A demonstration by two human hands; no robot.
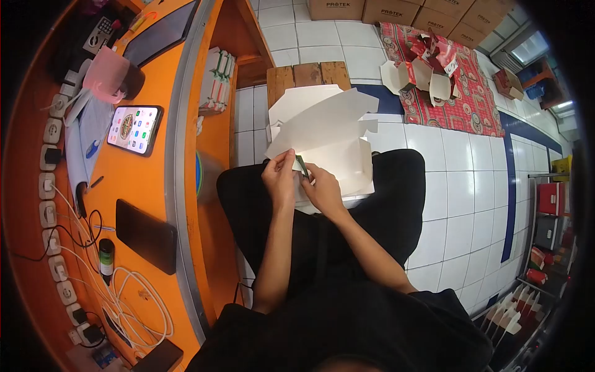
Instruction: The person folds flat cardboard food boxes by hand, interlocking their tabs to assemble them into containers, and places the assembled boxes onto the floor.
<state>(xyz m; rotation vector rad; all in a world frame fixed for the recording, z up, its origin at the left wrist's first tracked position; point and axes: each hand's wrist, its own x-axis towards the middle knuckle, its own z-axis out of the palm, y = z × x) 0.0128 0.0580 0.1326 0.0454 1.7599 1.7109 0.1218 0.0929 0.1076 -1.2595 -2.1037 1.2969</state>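
at ten o'clock from the hands, a lit phone (132,129) is lying on the orange desk (152,93). the left hand's (280,181) fingers are pinching the white card (316,124), which is rising towards twelve; the right hand's (322,189) are clamping a small green strip (301,165). boxes (427,77) are resting at two.

matt white cardboard (322,127), slatted wood stool (305,75), glossy white tiles (434,192)

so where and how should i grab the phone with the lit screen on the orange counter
I'd pinch the phone across its long edges with the left hand, coming from above and the counter's metal-edged side: it lies flat, screen up, and looks narrower across than along.
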